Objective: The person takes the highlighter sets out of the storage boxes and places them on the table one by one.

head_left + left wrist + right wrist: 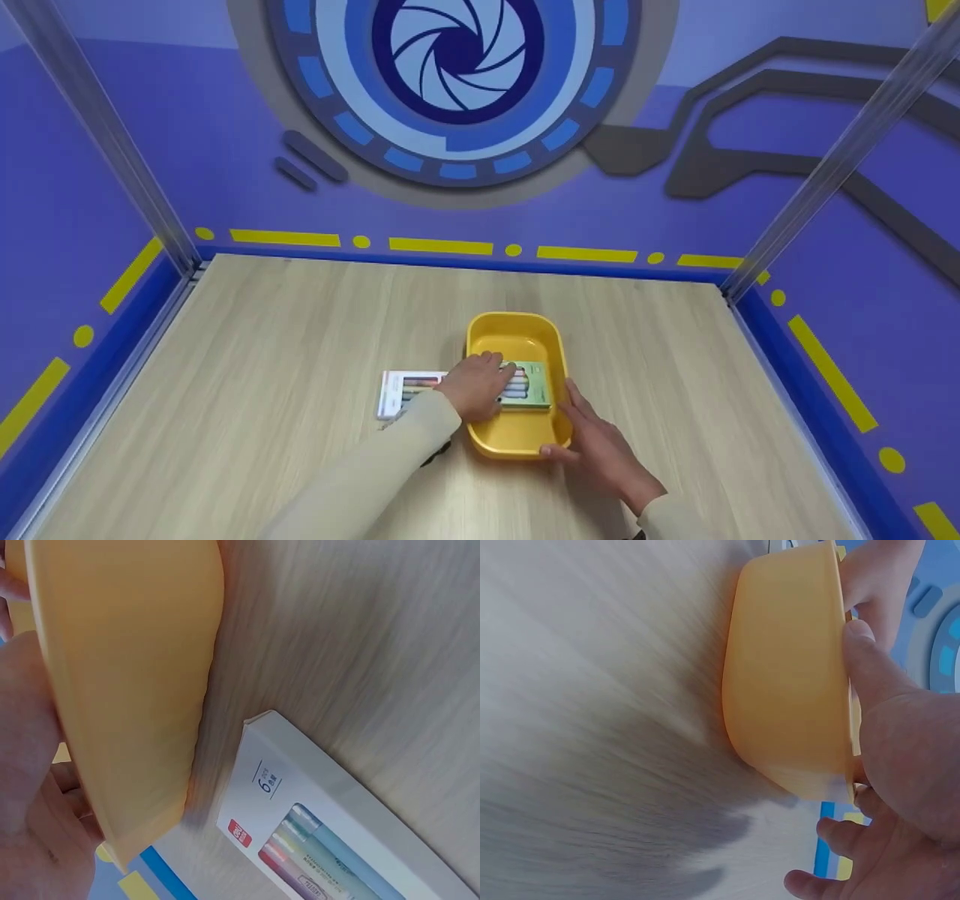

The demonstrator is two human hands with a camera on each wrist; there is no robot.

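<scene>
A yellow plastic bin (517, 442) stands on the wooden table. Inside it lies a green box (538, 390) with a picture of pastel-coloured sticks. My left hand (474, 386) reaches over the bin's left rim and grips the green box, covering its left end. My right hand (604, 450) holds the bin by its right side, thumb near the front corner. In the right wrist view, the thumb (860, 631) lies at the rim and some fingers spread loosely. Left of the bin, a white box of coloured pens (330, 817) lies flat, partly hidden by my left forearm in the head view.
The wooden tabletop (300, 322) runs back to a purple-blue printed wall (187, 150). Metal posts (840, 157) stand at the back corners, with side panels left and right.
</scene>
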